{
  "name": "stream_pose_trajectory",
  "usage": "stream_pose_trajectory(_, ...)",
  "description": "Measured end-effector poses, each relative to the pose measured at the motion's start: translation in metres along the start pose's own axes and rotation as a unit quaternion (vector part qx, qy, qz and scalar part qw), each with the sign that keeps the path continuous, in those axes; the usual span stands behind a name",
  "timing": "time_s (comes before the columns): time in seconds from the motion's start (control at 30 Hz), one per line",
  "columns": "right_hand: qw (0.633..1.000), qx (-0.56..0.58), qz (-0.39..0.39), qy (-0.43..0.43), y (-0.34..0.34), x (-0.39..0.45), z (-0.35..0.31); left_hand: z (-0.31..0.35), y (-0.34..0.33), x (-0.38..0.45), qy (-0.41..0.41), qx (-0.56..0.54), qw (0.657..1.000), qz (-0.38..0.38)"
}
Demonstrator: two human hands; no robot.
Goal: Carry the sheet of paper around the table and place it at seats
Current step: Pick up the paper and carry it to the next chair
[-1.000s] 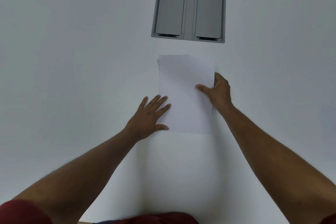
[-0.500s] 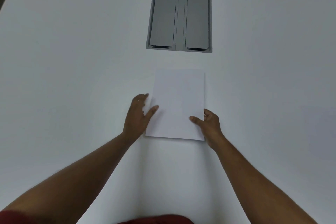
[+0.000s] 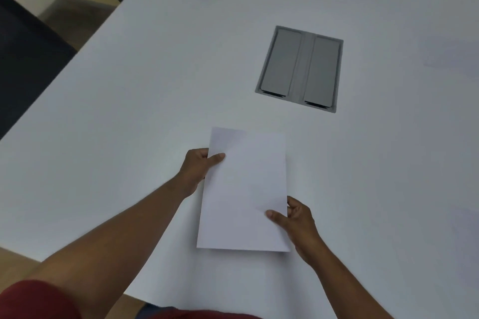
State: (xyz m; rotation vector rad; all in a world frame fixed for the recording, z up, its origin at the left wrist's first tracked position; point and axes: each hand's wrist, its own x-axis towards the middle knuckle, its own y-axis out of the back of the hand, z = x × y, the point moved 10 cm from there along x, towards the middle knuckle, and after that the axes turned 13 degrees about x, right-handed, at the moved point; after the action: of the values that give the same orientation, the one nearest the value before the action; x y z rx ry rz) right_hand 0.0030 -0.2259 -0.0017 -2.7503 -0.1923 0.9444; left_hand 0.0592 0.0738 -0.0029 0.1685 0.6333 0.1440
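Both hands pinching the sheet of paper [image 3: 246, 189] — left hand [image 3: 198, 167], right hand [image 3: 298, 220] — near the desk's [image 3: 155, 72] front edge.

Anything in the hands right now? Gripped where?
Both hold the sheet of paper. The left hand pinches its left edge near the far end, thumb on top; the right hand pinches its right edge near the near end.
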Motion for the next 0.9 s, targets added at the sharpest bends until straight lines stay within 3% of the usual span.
stream_pose_trajectory(0.27,0.992,-0.032,-0.112,-0.052,-0.115,-0.027,0.031,-0.038,0.129,-0.077,-0.005,-0.028,0.99,0.137)
stream_pose_trajectory(0.5,0.976,-0.079,-0.198,-0.049,-0.24,-0.047,0.036,-0.093,0.244,-0.156,-0.007,-0.104,0.969,0.224)
stream_pose_trajectory(0.63,0.959,-0.125,-0.252,-0.045,-0.322,-0.084,0.06,-0.133,0.32,-0.221,-0.012,-0.166,0.938,0.304)
stream_pose_trajectory(0.9,0.935,-0.199,-0.291,-0.034,-0.467,-0.171,0.161,-0.224,0.471,-0.362,-0.03,-0.255,0.886,0.387)
